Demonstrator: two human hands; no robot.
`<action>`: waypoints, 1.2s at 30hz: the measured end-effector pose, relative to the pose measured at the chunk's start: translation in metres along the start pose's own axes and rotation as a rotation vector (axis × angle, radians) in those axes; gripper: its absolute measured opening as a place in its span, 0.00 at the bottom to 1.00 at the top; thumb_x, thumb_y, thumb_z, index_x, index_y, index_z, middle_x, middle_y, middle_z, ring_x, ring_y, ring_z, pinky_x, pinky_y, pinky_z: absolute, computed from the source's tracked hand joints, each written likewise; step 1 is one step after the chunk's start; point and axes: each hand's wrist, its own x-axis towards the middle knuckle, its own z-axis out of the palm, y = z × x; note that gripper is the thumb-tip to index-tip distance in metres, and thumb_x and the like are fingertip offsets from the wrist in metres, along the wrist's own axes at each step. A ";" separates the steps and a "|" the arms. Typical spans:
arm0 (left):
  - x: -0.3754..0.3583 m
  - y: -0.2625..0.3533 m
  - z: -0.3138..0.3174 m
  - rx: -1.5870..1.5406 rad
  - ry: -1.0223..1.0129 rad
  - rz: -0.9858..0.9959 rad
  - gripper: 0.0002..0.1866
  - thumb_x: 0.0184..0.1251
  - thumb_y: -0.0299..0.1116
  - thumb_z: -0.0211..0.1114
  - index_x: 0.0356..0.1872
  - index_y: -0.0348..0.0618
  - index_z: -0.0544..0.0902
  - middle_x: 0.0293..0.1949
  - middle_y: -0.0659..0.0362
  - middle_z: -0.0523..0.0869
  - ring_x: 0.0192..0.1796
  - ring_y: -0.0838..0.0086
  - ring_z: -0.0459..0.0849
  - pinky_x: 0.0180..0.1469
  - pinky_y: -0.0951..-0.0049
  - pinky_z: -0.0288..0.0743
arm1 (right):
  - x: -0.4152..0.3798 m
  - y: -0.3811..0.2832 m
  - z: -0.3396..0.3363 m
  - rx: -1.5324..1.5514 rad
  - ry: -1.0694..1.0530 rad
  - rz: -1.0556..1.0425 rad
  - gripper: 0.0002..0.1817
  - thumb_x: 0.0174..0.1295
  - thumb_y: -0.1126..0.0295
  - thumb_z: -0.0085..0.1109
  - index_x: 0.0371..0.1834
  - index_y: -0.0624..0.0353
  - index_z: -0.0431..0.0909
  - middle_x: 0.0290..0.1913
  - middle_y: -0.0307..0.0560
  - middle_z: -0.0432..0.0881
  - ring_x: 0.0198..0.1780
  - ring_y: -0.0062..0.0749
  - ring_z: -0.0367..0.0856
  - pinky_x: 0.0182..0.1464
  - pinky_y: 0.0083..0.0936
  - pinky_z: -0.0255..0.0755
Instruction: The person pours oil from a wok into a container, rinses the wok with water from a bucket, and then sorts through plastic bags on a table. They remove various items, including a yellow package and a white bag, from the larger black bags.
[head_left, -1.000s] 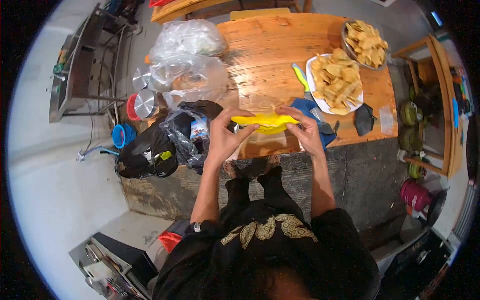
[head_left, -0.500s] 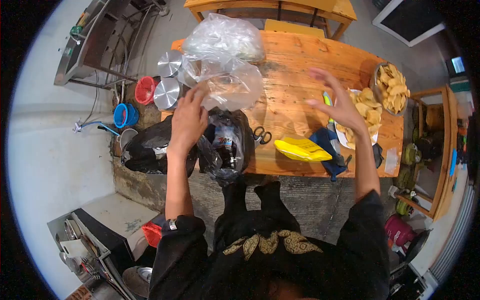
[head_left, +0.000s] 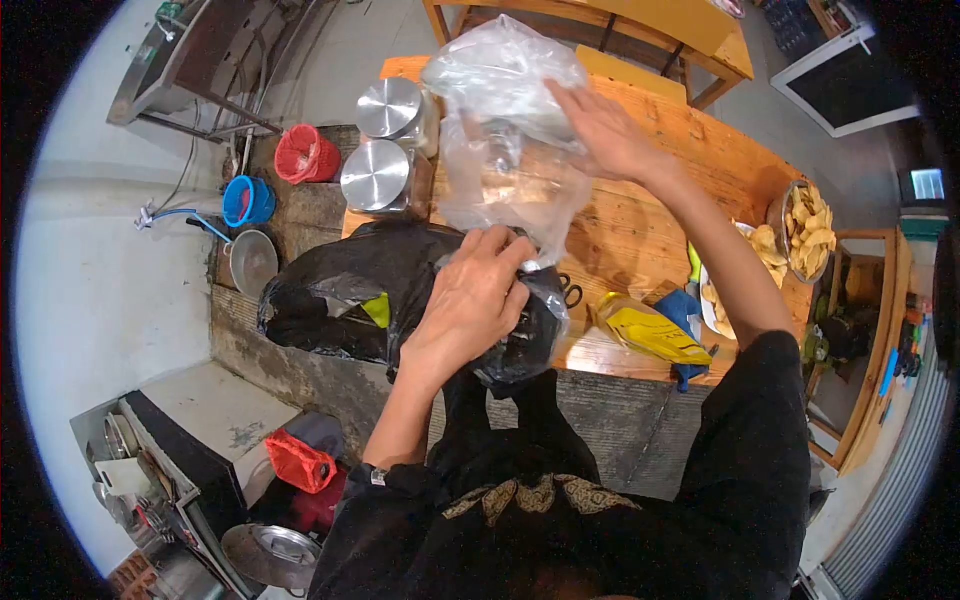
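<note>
My left hand (head_left: pixel 472 298) is closed, its fingers curled at the lower edge of a clear plastic bag (head_left: pixel 515 195), just above a black plastic bag (head_left: pixel 535 350) at the table's front edge. My right hand (head_left: pixel 610 138) is open, fingers stretched out against the right side of the clear bag's bunched upper part. What lies inside the clear bag is hard to make out. A second black bag (head_left: pixel 330 290) lies left of my left hand, with a bright green piece showing in its opening. Scissors (head_left: pixel 570 290) lie right of my left hand, partly hidden.
Two glass jars with metal lids (head_left: pixel 375 175) stand at the table's left edge. To the right are a yellow packet (head_left: pixel 650 332), a blue cloth (head_left: pixel 680 312), a plate of chips (head_left: pixel 765 245) and a bowl of chips (head_left: pixel 808 230). Red (head_left: pixel 307 155) and blue (head_left: pixel 248 202) baskets sit left.
My right hand has moved left from above the chips plate onto the clear bag. My left hand has come down and right, closing at the bag's lower edge. The view has shifted slightly.
</note>
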 end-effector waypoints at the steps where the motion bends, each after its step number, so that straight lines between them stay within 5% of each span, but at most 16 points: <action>1: -0.001 0.000 -0.004 0.002 0.015 0.005 0.12 0.50 0.24 0.58 0.39 0.37 0.73 0.40 0.49 0.74 0.46 0.52 0.72 0.49 0.59 0.69 | -0.009 -0.001 -0.014 0.076 -0.075 0.068 0.38 0.43 0.71 0.67 0.62 0.55 0.63 0.58 0.62 0.67 0.60 0.53 0.66 0.61 0.39 0.61; 3: -0.001 0.002 -0.006 -0.040 0.065 0.065 0.13 0.49 0.23 0.58 0.38 0.38 0.73 0.40 0.49 0.74 0.46 0.52 0.72 0.49 0.60 0.69 | -0.029 0.014 -0.030 -0.065 -0.295 0.069 0.30 0.46 0.73 0.59 0.57 0.59 0.67 0.48 0.60 0.74 0.51 0.56 0.72 0.54 0.40 0.67; 8: -0.013 0.020 -0.004 -0.067 0.046 0.159 0.15 0.44 0.22 0.61 0.38 0.38 0.74 0.41 0.51 0.73 0.47 0.55 0.72 0.51 0.61 0.68 | -0.082 -0.017 -0.099 -0.096 -0.087 0.259 0.31 0.42 0.74 0.66 0.55 0.59 0.67 0.45 0.57 0.75 0.49 0.53 0.73 0.51 0.40 0.67; 14: -0.024 0.021 -0.007 -0.085 -0.034 0.155 0.14 0.41 0.21 0.61 0.34 0.39 0.73 0.41 0.51 0.72 0.47 0.55 0.72 0.51 0.61 0.68 | -0.126 -0.053 -0.103 -0.234 -0.016 0.332 0.40 0.39 0.72 0.70 0.60 0.56 0.63 0.40 0.51 0.73 0.45 0.47 0.73 0.49 0.35 0.65; 18: -0.020 0.023 -0.002 -0.072 -0.009 0.214 0.14 0.40 0.21 0.62 0.32 0.40 0.72 0.41 0.51 0.72 0.49 0.56 0.72 0.56 0.59 0.66 | -0.125 -0.050 -0.122 -0.177 -0.132 0.428 0.26 0.42 0.64 0.70 0.46 0.61 0.75 0.45 0.56 0.73 0.47 0.50 0.75 0.45 0.39 0.71; 19: -0.018 0.022 0.005 -0.033 -0.027 0.231 0.14 0.40 0.23 0.63 0.33 0.40 0.73 0.40 0.53 0.73 0.50 0.58 0.72 0.60 0.56 0.64 | -0.118 -0.040 -0.116 -0.166 0.047 0.326 0.23 0.42 0.60 0.71 0.39 0.62 0.78 0.46 0.55 0.74 0.47 0.50 0.75 0.44 0.38 0.72; 25: -0.012 0.033 0.052 0.043 -0.024 0.311 0.14 0.45 0.26 0.62 0.37 0.39 0.76 0.42 0.52 0.75 0.54 0.59 0.72 0.66 0.50 0.55 | 0.043 0.003 -0.038 -0.126 0.525 -0.181 0.29 0.47 0.54 0.67 0.53 0.49 0.72 0.51 0.57 0.73 0.49 0.53 0.75 0.50 0.41 0.71; 27: -0.014 0.036 0.055 -0.027 -0.052 0.294 0.15 0.46 0.26 0.61 0.39 0.39 0.77 0.47 0.50 0.75 0.56 0.57 0.70 0.67 0.47 0.51 | 0.088 0.029 0.011 -0.353 0.565 -0.210 0.25 0.48 0.53 0.66 0.49 0.50 0.75 0.53 0.56 0.73 0.48 0.53 0.75 0.50 0.43 0.72; 30: -0.018 0.030 0.054 -0.043 -0.045 0.289 0.17 0.45 0.26 0.62 0.41 0.40 0.78 0.55 0.49 0.72 0.58 0.56 0.70 0.67 0.47 0.51 | 0.140 0.050 0.028 -0.250 0.163 0.129 0.24 0.45 0.50 0.66 0.43 0.50 0.77 0.53 0.56 0.73 0.48 0.53 0.76 0.47 0.45 0.73; 32: -0.017 0.023 0.049 -0.002 -0.011 0.304 0.19 0.44 0.26 0.63 0.43 0.42 0.78 0.58 0.48 0.70 0.58 0.56 0.69 0.66 0.47 0.53 | 0.151 0.045 -0.003 0.056 0.352 0.156 0.27 0.44 0.44 0.65 0.38 0.54 0.78 0.52 0.55 0.74 0.48 0.52 0.77 0.44 0.45 0.75; 33: -0.017 0.019 0.046 0.014 0.004 0.316 0.21 0.43 0.26 0.63 0.44 0.42 0.78 0.60 0.48 0.68 0.59 0.56 0.69 0.66 0.48 0.54 | 0.133 0.004 -0.046 0.191 0.403 0.179 0.14 0.58 0.62 0.56 0.42 0.61 0.75 0.32 0.56 0.79 0.38 0.41 0.78 0.41 0.28 0.71; 36: -0.007 0.020 0.009 -0.039 0.002 0.283 0.24 0.41 0.25 0.63 0.48 0.43 0.77 0.61 0.48 0.67 0.59 0.55 0.69 0.64 0.51 0.59 | 0.133 -0.015 -0.073 0.332 0.371 0.280 0.17 0.61 0.60 0.54 0.46 0.60 0.73 0.35 0.50 0.79 0.41 0.35 0.76 0.45 0.26 0.70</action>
